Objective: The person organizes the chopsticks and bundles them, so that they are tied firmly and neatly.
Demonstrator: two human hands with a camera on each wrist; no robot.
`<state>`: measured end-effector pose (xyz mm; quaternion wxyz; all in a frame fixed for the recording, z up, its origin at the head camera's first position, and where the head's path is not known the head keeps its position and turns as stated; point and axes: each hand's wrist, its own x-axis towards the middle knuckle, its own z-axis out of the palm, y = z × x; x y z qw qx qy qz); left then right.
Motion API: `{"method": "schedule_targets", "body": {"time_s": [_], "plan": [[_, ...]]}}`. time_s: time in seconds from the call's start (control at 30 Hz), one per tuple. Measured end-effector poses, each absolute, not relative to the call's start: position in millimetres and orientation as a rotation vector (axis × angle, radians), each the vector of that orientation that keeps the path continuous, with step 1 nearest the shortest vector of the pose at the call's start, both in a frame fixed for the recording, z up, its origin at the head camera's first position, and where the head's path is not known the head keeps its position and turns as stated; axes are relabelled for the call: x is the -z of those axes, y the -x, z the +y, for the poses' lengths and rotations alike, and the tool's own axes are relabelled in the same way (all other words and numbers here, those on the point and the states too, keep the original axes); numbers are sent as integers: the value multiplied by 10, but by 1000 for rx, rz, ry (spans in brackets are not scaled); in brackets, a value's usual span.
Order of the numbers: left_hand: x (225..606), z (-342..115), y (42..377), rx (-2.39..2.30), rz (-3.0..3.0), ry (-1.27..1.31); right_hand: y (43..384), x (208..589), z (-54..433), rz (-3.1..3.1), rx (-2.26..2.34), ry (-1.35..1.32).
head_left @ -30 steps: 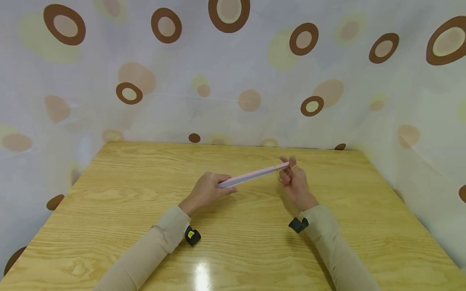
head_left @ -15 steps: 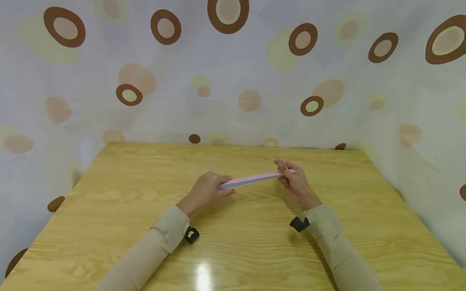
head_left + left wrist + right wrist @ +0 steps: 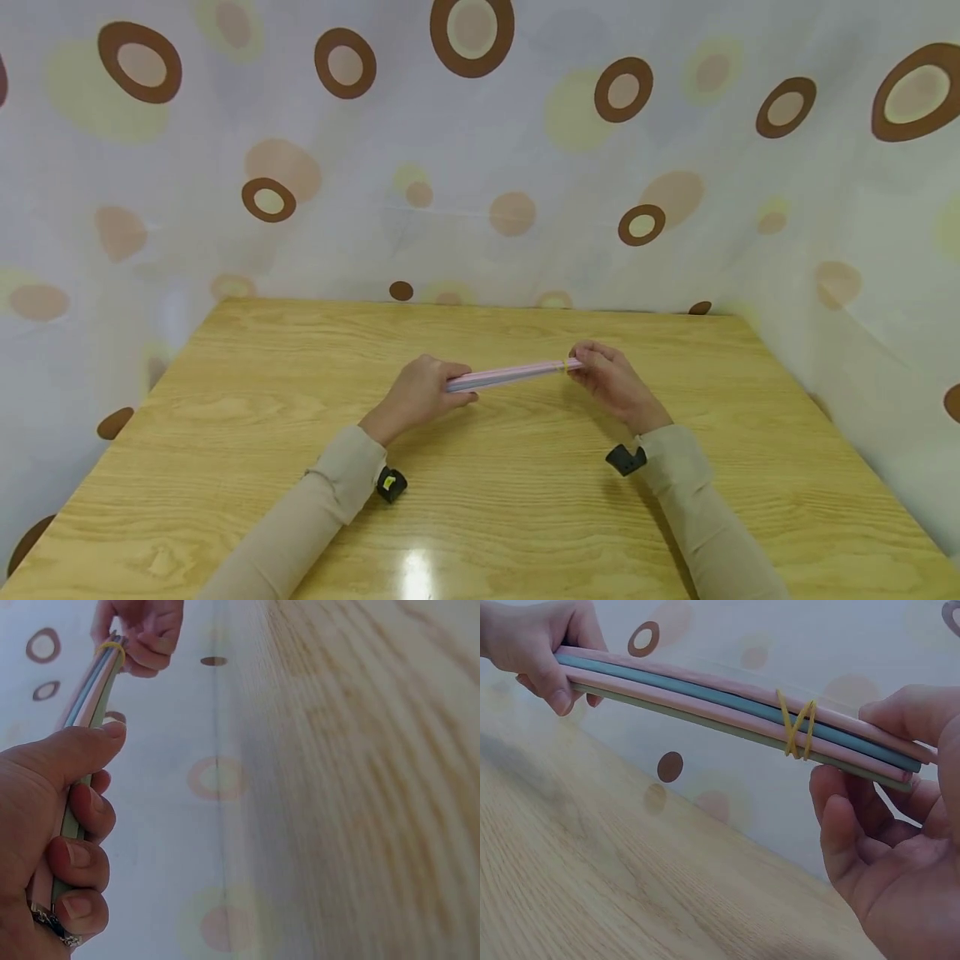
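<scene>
A bundle of thin pink, blue and green chopsticks (image 3: 727, 705) spans the space between both hands above the table. Its near end sits in the left hand (image 3: 422, 392), whose fingers and thumb curl round it. The right hand (image 3: 617, 385) pinches the other end, thumb on top and fingertips beneath. Close to the right fingertips, a yellow rubber band (image 3: 566, 366) wraps round the bundle in several turns, with crossing strands visible in the right wrist view. In the left wrist view the left hand covers the lower part of the chopsticks (image 3: 94, 697).
A wooden table (image 3: 480, 500) lies beneath the hands. Behind it and along the sides hangs a white cloth (image 3: 450, 242) patterned with brown rings and spots. Dark devices sit at the left wrist (image 3: 391, 484) and the right wrist (image 3: 626, 459).
The rubber band, earlier stretched on the right fingers, now lies round the chopsticks, off the fingers. The right hand has shifted from working the band to pinching the bundle's end. The left hand barely moved.
</scene>
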<state>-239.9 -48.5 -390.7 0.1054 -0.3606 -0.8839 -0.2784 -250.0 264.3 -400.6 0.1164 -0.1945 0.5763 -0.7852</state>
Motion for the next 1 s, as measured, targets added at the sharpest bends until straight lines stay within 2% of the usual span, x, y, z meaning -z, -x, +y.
{"method": "schedule_targets", "body": {"time_s": [0.57, 1.0], "plan": [[3850, -564, 2441, 910, -2722, 992, 2523, 4052, 2641, 1845, 2148, 782], [3824, -604, 2453, 925, -2733, 988, 2471, 3971, 2580, 2081, 1980, 705]]}}
